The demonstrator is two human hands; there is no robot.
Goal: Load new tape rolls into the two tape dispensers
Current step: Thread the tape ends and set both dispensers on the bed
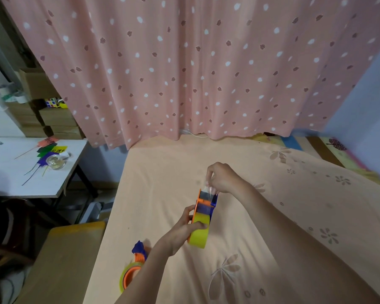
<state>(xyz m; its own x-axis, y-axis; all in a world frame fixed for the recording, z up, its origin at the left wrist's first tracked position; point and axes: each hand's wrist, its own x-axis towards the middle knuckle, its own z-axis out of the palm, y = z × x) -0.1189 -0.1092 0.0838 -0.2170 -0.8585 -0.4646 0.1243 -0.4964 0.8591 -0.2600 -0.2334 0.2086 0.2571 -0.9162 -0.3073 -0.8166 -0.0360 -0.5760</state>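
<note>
While left hand [185,227] grips plastic dispenser [203,212], right hand [223,177] pinches clear tape [207,189].

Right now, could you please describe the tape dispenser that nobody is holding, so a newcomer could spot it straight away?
Start at the peach flowered bedsheet filling the lower right, and follow its near left edge. The idle dispenser lies there, partly hidden behind the left forearm. Unlike the held dispenser, which the left hand grips and the right hand works at, nothing touches it.

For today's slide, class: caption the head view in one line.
Left hand grips a loaded tape dispenser while right hand pulls its tape end; second dispenser lies on the bedsheet.
</note>
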